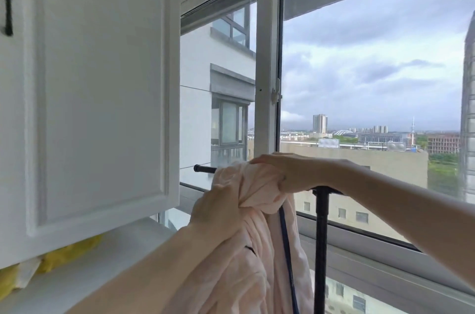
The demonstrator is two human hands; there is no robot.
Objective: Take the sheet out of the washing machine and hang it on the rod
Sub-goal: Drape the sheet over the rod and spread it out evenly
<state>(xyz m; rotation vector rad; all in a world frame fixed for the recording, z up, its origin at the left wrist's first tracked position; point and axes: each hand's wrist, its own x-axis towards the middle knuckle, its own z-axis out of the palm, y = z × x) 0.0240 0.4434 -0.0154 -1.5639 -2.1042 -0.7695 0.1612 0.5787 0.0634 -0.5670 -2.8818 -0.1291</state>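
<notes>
Two hands: both of yours were on the sheet [246, 244], at the left end of the rod [204, 168].
Left hand [218, 213]: it sat on the near side of the rod and lower down, fingers curled into a bunch of the pink cloth.
Right hand [288, 172]: it lay over the top of the bundle just where the cloth crossed the rod, fingers bent down the far side, pressing and holding the fabric there.
Sheet: it was already out of the machine and gathered in a thick rope, with its crest on the rod and most of its bulk hanging on your near side, down past the bottom of the view.
Rod axis: the black bar ran left to right in front of the window [359, 82], its capped end poking out just left of the cloth; the upright post [321, 236] stood just right of the bundle.
Nearer hand: your right was nearer the rod and above it; your left was nearer the hanging weight.
Next move, as I judged it: you needed to feed cloth up and over to the far side, then spread it rightward along the bar.
Risk: the heavy near-side mass could have dragged the sheet back off.
</notes>
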